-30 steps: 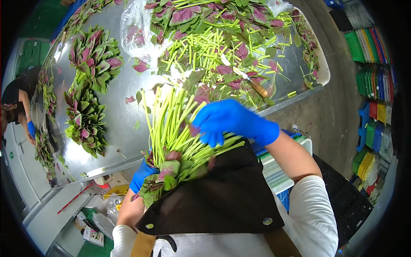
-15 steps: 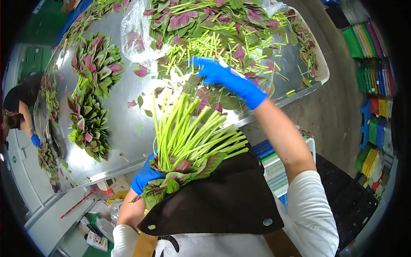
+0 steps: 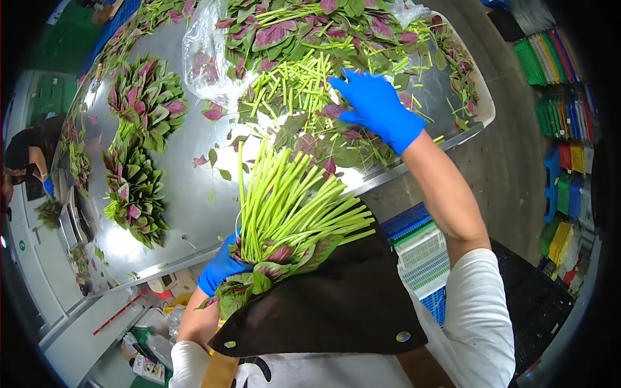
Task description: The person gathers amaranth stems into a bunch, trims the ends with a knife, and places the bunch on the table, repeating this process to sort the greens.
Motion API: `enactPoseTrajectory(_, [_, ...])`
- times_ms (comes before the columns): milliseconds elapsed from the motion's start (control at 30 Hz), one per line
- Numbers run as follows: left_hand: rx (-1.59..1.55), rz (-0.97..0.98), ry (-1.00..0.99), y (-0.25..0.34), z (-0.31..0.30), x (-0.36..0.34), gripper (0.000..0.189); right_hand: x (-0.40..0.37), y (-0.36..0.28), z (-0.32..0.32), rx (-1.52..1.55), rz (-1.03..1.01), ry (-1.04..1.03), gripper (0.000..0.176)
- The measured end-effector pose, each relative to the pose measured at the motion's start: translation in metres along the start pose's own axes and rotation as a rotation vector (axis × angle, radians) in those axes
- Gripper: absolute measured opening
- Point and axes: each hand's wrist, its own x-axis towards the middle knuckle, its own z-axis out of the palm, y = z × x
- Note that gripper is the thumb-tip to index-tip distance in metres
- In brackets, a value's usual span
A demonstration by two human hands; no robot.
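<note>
My left hand (image 3: 223,265), in a blue glove, is closed around the leafy part of a bunch of red-and-green amaranth (image 3: 284,200). The bunch's pale green stems fan out upward, away from me, in front of my apron. Gloved in blue too, my right hand (image 3: 381,110) is over the table with fingers apart and nothing visible in it. Just beyond its fingers lies a heap of short cut stems (image 3: 291,84), and loose leaves (image 3: 304,139) are scattered below. Two amaranth bunches (image 3: 147,103) (image 3: 134,191) lie on the left of the metal table (image 3: 200,181).
More leafy amaranth (image 3: 284,32) is piled at the back beside a clear plastic bag (image 3: 207,58). At far left a co-worker's gloved hand (image 3: 48,187) is near another bunch (image 3: 49,212). Crates (image 3: 424,258) stand below at right; coloured bins (image 3: 550,58) line the far right.
My right hand has moved right from the cut stems, and its fingers have spread. My left hand keeps the bunch nearly still. The co-worker's hand and a bunch at far left have shifted up and left.
</note>
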Motion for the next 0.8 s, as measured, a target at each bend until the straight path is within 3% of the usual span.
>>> enactPoseTrajectory(67, [0.042,-0.028,0.01,-0.002,-0.003,-0.001,0.068,-0.005,0.004,0.019,-0.207,-0.288,0.239,0.06])
enactPoseTrajectory(167, [0.094,-0.056,-0.008,0.005,0.006,-0.001,0.067,-0.005,0.013,0.059,0.431,-0.058,-0.154,0.059])
enactPoseTrajectory(233, [0.072,-0.063,-0.023,0.008,0.009,0.0,0.067,-0.021,0.01,0.092,0.263,-0.069,-0.471,0.048])
enactPoseTrajectory(267, [0.054,-0.063,-0.027,0.009,0.01,-0.001,0.066,-0.024,0.003,0.09,0.267,0.184,-0.474,0.033])
enactPoseTrajectory(367, [-0.044,-0.055,-0.015,0.006,0.011,-0.003,0.066,-0.012,0.009,0.033,0.725,-0.057,-0.027,0.029])
enactPoseTrajectory(400, [-0.087,-0.046,-0.006,0.004,0.011,-0.005,0.066,-0.002,0.04,0.019,0.682,-0.148,0.045,0.031])
enactPoseTrajectory(500, [-0.226,-0.008,0.018,0.001,0.013,-0.007,0.066,-0.01,0.098,0.035,0.374,0.261,-0.34,0.033])
enactPoseTrajectory(533, [-0.272,0.005,0.022,0.001,0.014,-0.007,0.066,-0.015,0.117,0.054,0.372,0.247,-0.474,0.038])
enactPoseTrajectory(600, [-0.368,0.028,0.04,0.002,0.018,-0.008,0.065,-0.041,0.126,0.092,0.647,0.238,-0.614,0.049])
enactPoseTrajectory(667, [-0.462,0.06,0.055,0.004,0.025,-0.008,0.065,-0.074,0.135,0.133,0.772,0.139,-0.438,0.051])
enactPoseTrajectory(800, [-0.607,0.137,0.089,0.005,0.04,-0.001,0.065,-0.049,0.101,0.129,0.942,0.399,-0.64,0.05])
